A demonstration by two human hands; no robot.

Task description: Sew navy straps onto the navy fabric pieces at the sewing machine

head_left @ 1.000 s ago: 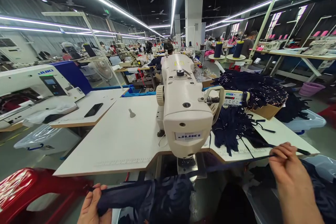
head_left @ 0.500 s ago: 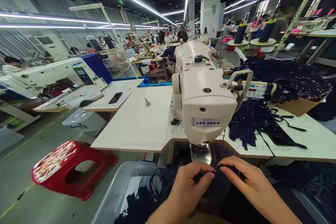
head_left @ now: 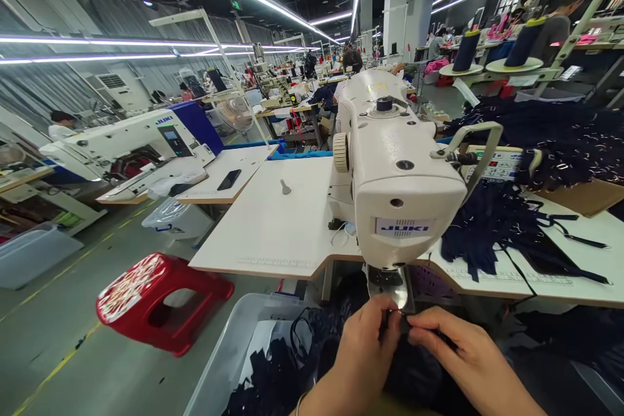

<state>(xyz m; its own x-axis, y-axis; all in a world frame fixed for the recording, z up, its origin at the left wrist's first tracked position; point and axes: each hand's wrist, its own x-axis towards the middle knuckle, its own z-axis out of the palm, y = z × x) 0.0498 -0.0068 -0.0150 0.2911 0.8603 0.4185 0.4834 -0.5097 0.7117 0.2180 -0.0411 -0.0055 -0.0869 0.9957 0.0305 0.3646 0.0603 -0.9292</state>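
Just in front of the white sewing machine (head_left: 409,198), both hands pinch a small navy strap (head_left: 405,317) that carries a tiny metal ring or slider. My left hand (head_left: 361,344) is closed on its left end, thumb against forefinger. My right hand (head_left: 455,344) grips the other side between thumb and fingertips. Most of the strap is hidden by the fingers. The machine's metal work plate (head_left: 390,289) is right beyond the fingertips. Below left, a clear plastic bin (head_left: 219,351) holds more navy straps (head_left: 273,364).
Navy straps with metal rings (head_left: 480,227) are heaped on the table (head_left: 273,234) right of the machine, near a cardboard box (head_left: 592,198). A metal key-like piece (head_left: 285,187) lies left of it. A red stool (head_left: 166,302) stands on the floor at left.
My left hand has come closer to my right, and the metal piece now sits between the fingertips. The whole view has shifted rightward slightly as the head turned.
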